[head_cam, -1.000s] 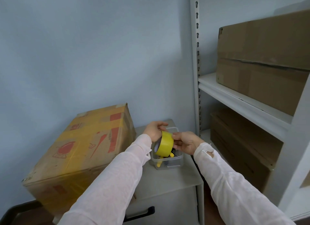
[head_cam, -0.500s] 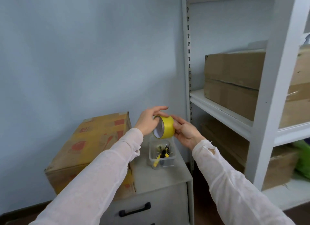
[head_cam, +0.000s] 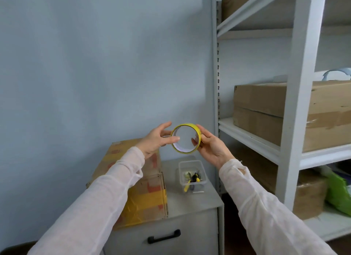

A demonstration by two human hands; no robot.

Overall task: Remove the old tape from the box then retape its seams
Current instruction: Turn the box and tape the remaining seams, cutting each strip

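Left hand (head_cam: 155, 139) and right hand (head_cam: 213, 147) are up in the air, gripping the yellow tape roll (head_cam: 187, 124) between them: left thumb on the near rim, right fingers hooked round the far side, hole facing us. There's open air all round the roll, well above the surface. Down below, the taped cardboard box (head_cam: 146, 197) sits on the grey cabinet's surface (head_cam: 191, 205), its near face right at the front edge. A clear container (head_cam: 201, 165) of small tools stands just beside it, apart. Close on the right rises the white shelf rack (head_cam: 296, 102) with brown boxes (head_cam: 326, 102). Blue wall (head_cam: 95, 64) behind.
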